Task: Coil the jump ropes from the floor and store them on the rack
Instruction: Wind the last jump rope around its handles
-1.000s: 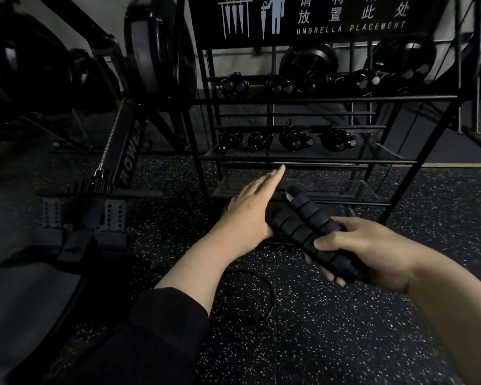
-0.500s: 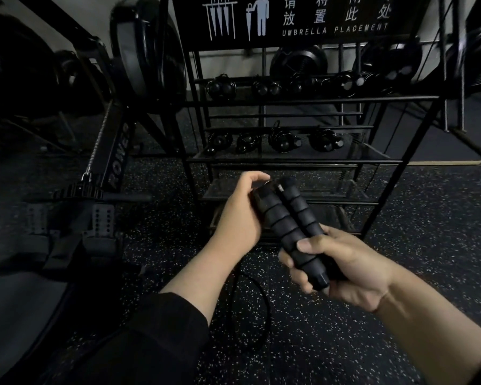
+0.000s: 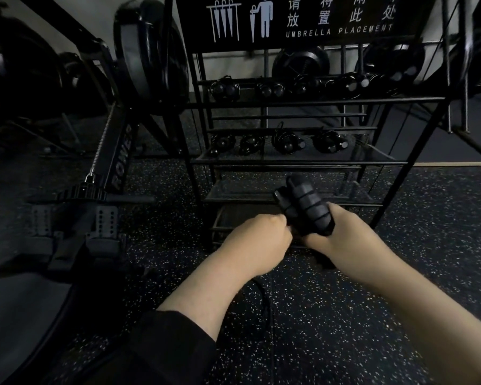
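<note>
— Jump rope handles: where are they?
— Side by side in the right hand, gripped low before the rack.
— And the left hand?
— Fisted beside them; what it pinches, I cannot tell. The cord trails over the floor.

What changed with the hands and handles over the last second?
The left hand, flat over the handles a second ago, has curled into a fist at their lower end; what it grips is hidden. The right hand turned the handles more upright. It kept holding them; the rope stayed hanging and the rack unchanged.
</note>
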